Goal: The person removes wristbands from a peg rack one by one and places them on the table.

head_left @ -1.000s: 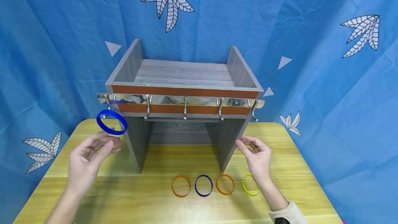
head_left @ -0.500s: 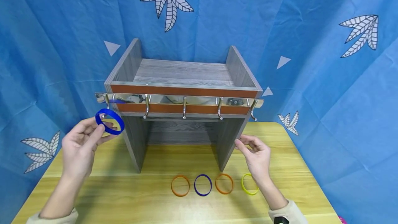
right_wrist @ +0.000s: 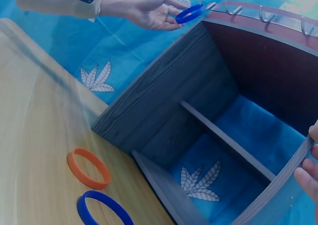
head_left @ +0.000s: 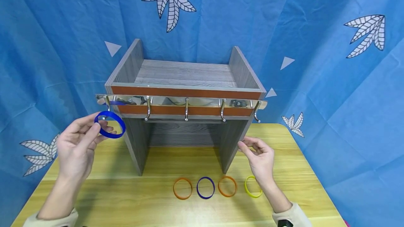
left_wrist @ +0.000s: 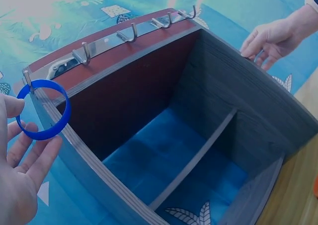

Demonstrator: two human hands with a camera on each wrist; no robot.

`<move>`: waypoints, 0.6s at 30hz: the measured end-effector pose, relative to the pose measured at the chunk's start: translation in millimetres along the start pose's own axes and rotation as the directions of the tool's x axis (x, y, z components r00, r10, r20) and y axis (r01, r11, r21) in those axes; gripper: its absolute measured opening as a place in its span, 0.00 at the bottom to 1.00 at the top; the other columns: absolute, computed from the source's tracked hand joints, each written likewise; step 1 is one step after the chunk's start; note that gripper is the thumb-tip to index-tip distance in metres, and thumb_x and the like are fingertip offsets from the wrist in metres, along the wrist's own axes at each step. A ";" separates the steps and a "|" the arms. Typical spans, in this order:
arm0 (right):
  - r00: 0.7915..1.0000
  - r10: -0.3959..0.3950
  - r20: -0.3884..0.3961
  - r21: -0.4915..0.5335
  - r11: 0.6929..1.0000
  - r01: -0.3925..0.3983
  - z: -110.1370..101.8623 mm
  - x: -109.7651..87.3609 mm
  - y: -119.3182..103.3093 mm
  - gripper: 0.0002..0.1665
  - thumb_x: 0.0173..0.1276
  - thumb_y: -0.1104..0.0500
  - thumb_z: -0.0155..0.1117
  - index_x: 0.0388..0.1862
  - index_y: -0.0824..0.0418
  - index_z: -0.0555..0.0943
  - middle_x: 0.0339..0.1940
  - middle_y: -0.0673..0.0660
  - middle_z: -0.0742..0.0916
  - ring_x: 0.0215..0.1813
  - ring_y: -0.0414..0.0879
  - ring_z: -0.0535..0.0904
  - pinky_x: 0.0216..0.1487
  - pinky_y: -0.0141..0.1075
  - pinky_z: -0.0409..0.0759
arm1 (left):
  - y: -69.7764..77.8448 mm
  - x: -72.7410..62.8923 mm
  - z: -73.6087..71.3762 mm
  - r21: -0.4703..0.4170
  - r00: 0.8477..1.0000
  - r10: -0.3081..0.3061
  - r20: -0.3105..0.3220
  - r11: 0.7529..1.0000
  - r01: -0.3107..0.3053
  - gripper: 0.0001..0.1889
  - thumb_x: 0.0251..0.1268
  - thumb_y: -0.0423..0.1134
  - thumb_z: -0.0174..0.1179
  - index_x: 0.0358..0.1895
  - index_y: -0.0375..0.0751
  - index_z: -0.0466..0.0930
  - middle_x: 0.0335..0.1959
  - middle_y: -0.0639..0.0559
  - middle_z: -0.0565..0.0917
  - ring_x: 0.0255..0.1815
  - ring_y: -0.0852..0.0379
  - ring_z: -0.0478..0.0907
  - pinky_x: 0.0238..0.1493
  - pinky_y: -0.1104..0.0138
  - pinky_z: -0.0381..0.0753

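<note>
My left hand (head_left: 76, 143) pinches a blue silicone wristband (head_left: 123, 129) between thumb and fingers at its left side. The band is at the leftmost hook (head_left: 108, 103) of a metal hook rail (head_left: 167, 101), and the hook's tip shows inside the loop. Whether band and hook touch, I cannot tell. My right hand (head_left: 262, 157) grips the front edge of the right side panel (head_left: 235, 143) of a grey wooden shelf (head_left: 186, 69). In the right wrist view its fingers (right_wrist: 307, 180) lie at that panel's edge.
On the wooden table (head_left: 151, 209) lie an orange wristband (head_left: 174, 192), a dark blue one (head_left: 198, 192), another orange one (head_left: 220, 191) and a yellow one (head_left: 247, 191), in a row before the shelf. A blue patterned cloth (head_left: 240, 13) hangs behind.
A second ago the blue wristband was at the leftmost hook with my left hand below it. My left hand has risen, moved left and taken hold of the band. My right hand stays put.
</note>
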State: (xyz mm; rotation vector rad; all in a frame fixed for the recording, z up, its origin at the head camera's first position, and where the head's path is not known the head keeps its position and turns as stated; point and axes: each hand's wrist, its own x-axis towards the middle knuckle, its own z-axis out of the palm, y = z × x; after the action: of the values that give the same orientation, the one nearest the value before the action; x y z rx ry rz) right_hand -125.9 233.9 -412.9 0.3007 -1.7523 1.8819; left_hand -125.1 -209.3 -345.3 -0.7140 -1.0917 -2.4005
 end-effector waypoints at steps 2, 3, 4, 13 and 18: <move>1.000 0.007 0.002 -0.003 1.000 -0.007 0.1 0.0 -0.3 0.10 0.65 0.80 0.69 0.45 0.82 0.83 0.31 0.49 0.91 0.31 0.40 0.90 0.37 0.31 0.93 | 0.7 -1.0 0.2 -0.005 1.000 0.002 -0.005 1.000 -0.002 0.18 0.73 0.11 0.42 0.56 0.14 0.79 0.42 0.32 0.91 0.37 0.45 0.92 0.43 0.60 0.95; 1.000 0.011 0.002 -0.003 1.000 -0.011 0.0 0.0 -0.3 0.10 0.65 0.80 0.69 0.45 0.81 0.83 0.31 0.49 0.91 0.31 0.40 0.90 0.38 0.31 0.93 | 1.0 -1.5 0.3 -0.011 1.000 0.004 -0.005 1.000 -0.004 0.18 0.73 0.10 0.41 0.55 0.14 0.79 0.42 0.32 0.91 0.37 0.45 0.92 0.42 0.60 0.95; 1.000 0.013 0.006 -0.005 1.000 -0.013 0.0 0.0 -0.5 0.10 0.65 0.79 0.69 0.45 0.81 0.83 0.31 0.49 0.91 0.31 0.39 0.90 0.38 0.31 0.93 | 1.4 -2.1 0.5 -0.014 1.000 0.007 -0.003 1.000 -0.007 0.18 0.73 0.10 0.41 0.55 0.14 0.79 0.41 0.32 0.91 0.37 0.45 0.92 0.42 0.60 0.95; 1.000 -0.017 0.017 0.008 1.000 0.017 -0.3 0.3 0.1 0.09 0.65 0.80 0.68 0.44 0.82 0.83 0.32 0.49 0.91 0.31 0.40 0.90 0.38 0.31 0.93 | 3.1 -5.5 0.8 -0.062 0.998 0.047 0.044 0.997 -0.044 0.18 0.72 0.08 0.39 0.55 0.11 0.77 0.42 0.29 0.91 0.37 0.42 0.92 0.43 0.58 0.95; 0.999 -0.030 0.015 0.022 0.999 0.030 -0.1 -0.1 0.3 0.09 0.64 0.81 0.69 0.44 0.83 0.82 0.32 0.50 0.91 0.31 0.41 0.90 0.38 0.33 0.93 | 3.6 -7.4 1.4 -0.081 0.996 0.056 0.071 0.995 -0.050 0.19 0.71 0.07 0.38 0.56 0.10 0.76 0.42 0.28 0.90 0.38 0.42 0.92 0.43 0.57 0.95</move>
State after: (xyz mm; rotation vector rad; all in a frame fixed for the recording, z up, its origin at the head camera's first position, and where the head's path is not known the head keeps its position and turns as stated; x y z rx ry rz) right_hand -126.0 234.0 -413.2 0.3486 -1.7288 1.8829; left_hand -116.9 -209.4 -346.9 -0.8533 -0.9981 -2.4005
